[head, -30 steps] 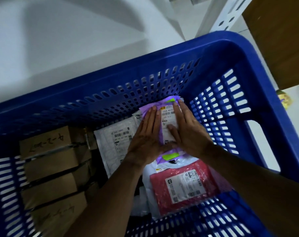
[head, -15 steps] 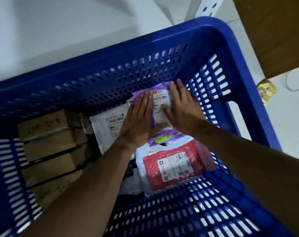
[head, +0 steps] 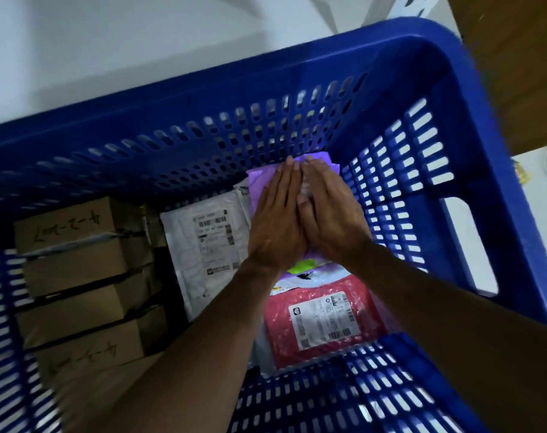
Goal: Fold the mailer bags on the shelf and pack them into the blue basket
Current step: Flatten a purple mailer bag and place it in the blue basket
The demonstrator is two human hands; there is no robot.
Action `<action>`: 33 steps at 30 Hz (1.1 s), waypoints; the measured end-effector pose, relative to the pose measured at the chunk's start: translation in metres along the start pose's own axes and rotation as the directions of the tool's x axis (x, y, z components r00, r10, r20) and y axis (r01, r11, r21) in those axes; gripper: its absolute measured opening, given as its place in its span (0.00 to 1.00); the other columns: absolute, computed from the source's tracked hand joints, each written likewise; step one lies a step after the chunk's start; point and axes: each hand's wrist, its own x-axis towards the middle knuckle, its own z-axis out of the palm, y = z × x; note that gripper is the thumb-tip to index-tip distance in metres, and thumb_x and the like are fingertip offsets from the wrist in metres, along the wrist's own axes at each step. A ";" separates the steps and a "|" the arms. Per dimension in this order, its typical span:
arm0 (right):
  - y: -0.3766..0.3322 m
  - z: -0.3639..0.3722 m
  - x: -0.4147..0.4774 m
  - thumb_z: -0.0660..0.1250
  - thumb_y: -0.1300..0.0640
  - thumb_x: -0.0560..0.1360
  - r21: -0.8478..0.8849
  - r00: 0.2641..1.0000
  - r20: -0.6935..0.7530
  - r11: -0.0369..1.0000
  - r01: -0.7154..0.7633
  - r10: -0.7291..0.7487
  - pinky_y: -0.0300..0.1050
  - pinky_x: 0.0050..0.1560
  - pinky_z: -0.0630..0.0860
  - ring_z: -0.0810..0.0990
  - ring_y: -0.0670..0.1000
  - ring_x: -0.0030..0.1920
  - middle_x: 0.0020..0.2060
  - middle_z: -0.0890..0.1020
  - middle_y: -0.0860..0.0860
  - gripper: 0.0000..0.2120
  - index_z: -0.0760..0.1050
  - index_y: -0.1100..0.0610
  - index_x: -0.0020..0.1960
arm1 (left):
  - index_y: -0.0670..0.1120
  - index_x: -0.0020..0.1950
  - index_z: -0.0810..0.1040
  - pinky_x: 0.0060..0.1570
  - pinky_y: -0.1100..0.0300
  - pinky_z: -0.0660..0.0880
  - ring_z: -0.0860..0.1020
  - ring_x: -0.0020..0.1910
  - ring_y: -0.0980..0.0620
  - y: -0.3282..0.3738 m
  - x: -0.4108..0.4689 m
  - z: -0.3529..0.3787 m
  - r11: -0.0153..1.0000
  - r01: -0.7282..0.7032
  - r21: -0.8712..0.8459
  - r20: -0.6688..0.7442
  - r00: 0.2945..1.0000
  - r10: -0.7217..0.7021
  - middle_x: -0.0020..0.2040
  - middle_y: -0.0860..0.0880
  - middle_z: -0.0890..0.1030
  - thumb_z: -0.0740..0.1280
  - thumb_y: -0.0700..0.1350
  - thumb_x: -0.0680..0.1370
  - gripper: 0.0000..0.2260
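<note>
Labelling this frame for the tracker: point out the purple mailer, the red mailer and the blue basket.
purple mailer (head: 259, 185): head view, bare purple corner left of the hands.
red mailer (head: 278, 332): head view, red surface left of its white label.
blue basket (head: 297, 67): head view, solid far rim above the slotted wall.

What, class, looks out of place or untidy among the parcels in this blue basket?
Nothing stands out. Both hands, left hand and right hand, press flat on the purple mailer in the blue basket; the other parcels lie flat and tidy.
</note>
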 end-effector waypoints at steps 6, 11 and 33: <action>0.006 0.003 0.004 0.55 0.52 0.80 0.095 0.996 0.025 0.992 -0.086 0.084 0.50 0.76 0.59 0.64 0.54 0.75 0.74 0.68 0.58 0.27 0.63 0.63 0.76 | 0.37 0.81 0.54 0.77 0.44 0.55 0.52 0.81 0.45 -0.003 -0.001 0.018 0.995 0.094 0.044 0.031 0.995 -0.096 0.81 0.40 0.54 0.50 0.51 0.84 0.28; 0.009 0.010 0.003 0.55 0.53 0.80 0.164 0.995 -0.009 0.982 -0.093 0.095 0.52 0.75 0.61 0.64 0.54 0.75 0.74 0.68 0.58 0.27 0.63 0.64 0.76 | 0.38 0.81 0.54 0.77 0.41 0.54 0.52 0.81 0.45 -0.008 0.000 0.024 0.988 0.114 0.103 -0.005 0.993 -0.114 0.82 0.40 0.54 0.54 0.48 0.84 0.28; -0.004 -0.003 0.003 0.56 0.50 0.78 -0.080 0.986 0.130 0.992 -0.097 0.107 0.47 0.78 0.52 0.59 0.55 0.77 0.76 0.63 0.59 0.31 0.58 0.62 0.78 | 0.40 0.82 0.50 0.79 0.45 0.52 0.50 0.81 0.44 -0.010 0.000 -0.013 0.994 0.039 0.102 0.155 0.986 -0.054 0.82 0.39 0.51 0.38 0.57 0.83 0.32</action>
